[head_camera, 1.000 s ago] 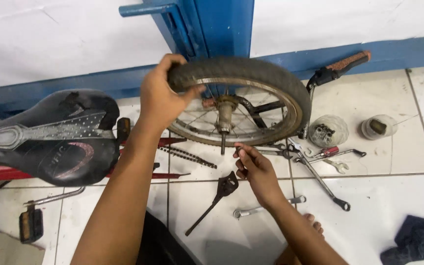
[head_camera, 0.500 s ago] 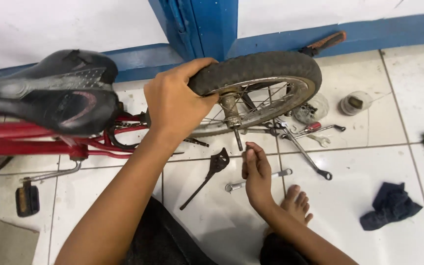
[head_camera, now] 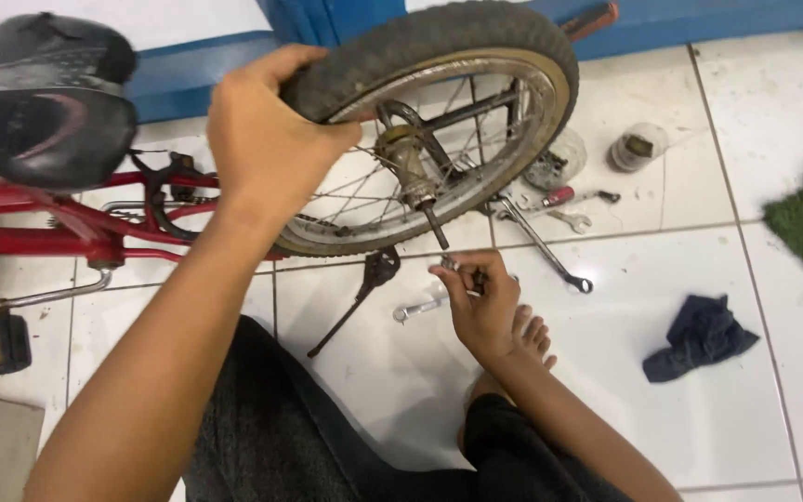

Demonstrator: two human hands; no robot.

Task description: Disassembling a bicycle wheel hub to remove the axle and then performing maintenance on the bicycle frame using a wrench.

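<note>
The left hand [head_camera: 267, 149] has its fingers closed over the tyre of the small bicycle wheel [head_camera: 439, 121]. Just below the wheel's axle [head_camera: 417, 181], the right hand [head_camera: 480, 302] pinches a small metal part. Under the wheel, wrenches [head_camera: 541, 244] lie on white floor tiles [head_camera: 745, 390]; a dark rag [head_camera: 699, 336] lies well right.

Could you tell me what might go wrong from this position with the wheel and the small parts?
The left hand alone steadies the wheel by its tyre; if that grip slips, the axle could drop toward the right hand and the bare foot just below. The right hand pinches a small part near the axle tip; dropped, it could roll away across the tiles. Loose spanners beside the foot could be knocked or stepped on.
</note>
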